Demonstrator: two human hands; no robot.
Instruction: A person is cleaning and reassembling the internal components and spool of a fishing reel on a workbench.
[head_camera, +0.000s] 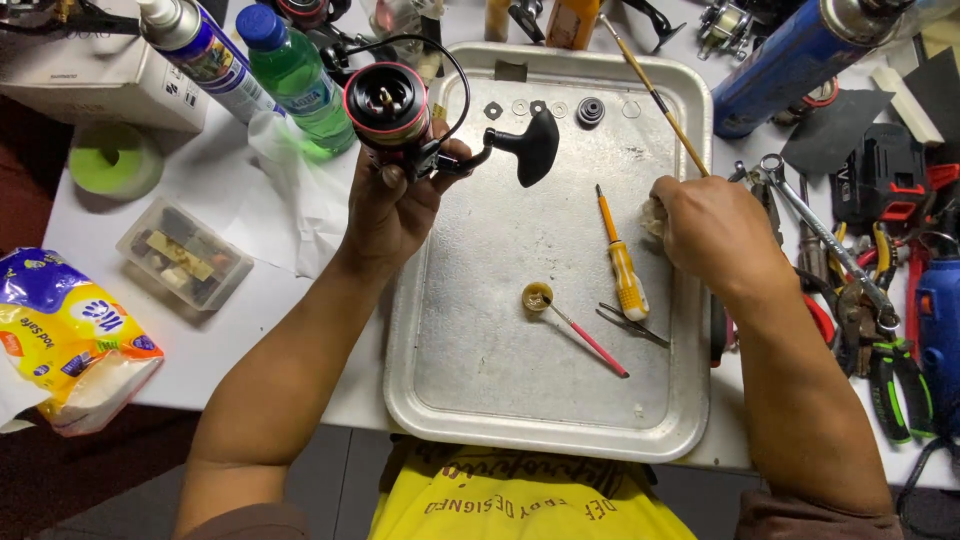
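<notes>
- Head view: a person's left hand (392, 205) is wrapped around a fishing reel (392, 110), black with a red-rimmed round spool, held over the upper left edge of a metal tray (450, 380); the reel's black paddle-shaped handle knob (535, 148) juts out over the tray.
- The right hand (715, 232) is clenched on a thin wooden-handled brush (655, 95) and a crumpled pale wad (654, 218), at the tray's right rim; the brush slants up and left across the tray's corner.
- The tray is dull, scuffed aluminium with rounded corners and a raised lip; small washers and a dark ribbed ring (591, 110) line its far edge.
- On its flat bed lie a yellow-handled screwdriver (622, 265), metal tweezers (632, 325) and a pink stick (590, 340) resting in a small round cap (537, 296); the tray's left and near parts are bare.
- On the white desk (270, 300), a green plastic bottle (295, 75) and a clear lidded box (185, 252) sit left; wrenches and pliers (880, 330) crowd the right edge, just beside the tray.
</notes>
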